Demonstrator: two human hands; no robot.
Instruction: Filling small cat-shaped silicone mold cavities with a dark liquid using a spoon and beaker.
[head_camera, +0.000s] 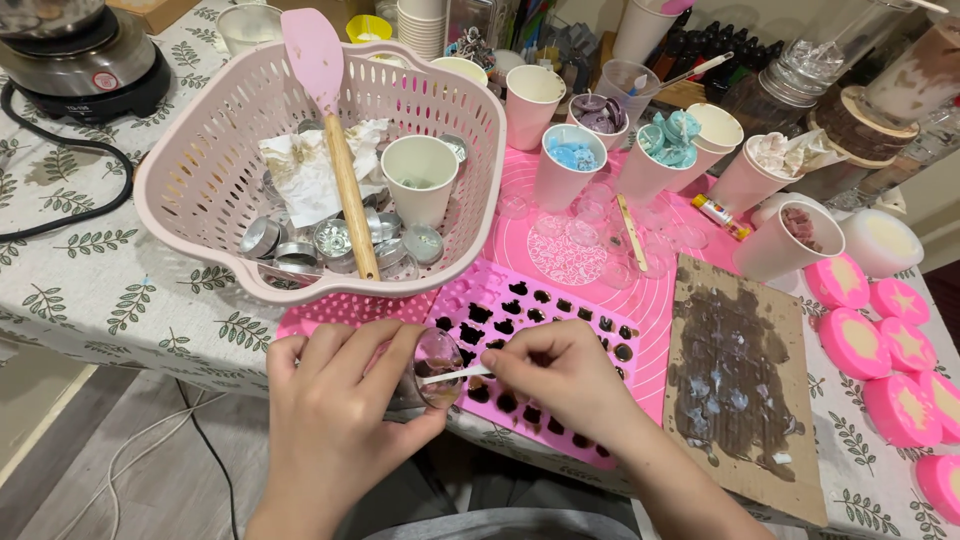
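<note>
I see a table under a white cloth printed with green leaf sprigs, with grey plank floor below its near edge. A pink silicone mat covers the middle. At the far left stands a small electric burner with a black cord trailing across the cloth. A pale pink slotted basket sits on the table, holding a pink spatula with a wooden handle, a white paper cup, crumpled tissue and small metal tins. Behind the mat I count many paper cups with blue, purple and white pieces in them. To the right lies a smeared cardboard sheet, and beyond it a row of round pink moulds with pale fillings.

At the near edge, my left hand has its fingers wrapped around a small clear cup, tilted on its side just over the pink mould tray of small dark-filled cavities. My right hand has its fingers pinched together on a thin white stick, whose tip reaches into the cup.
</note>
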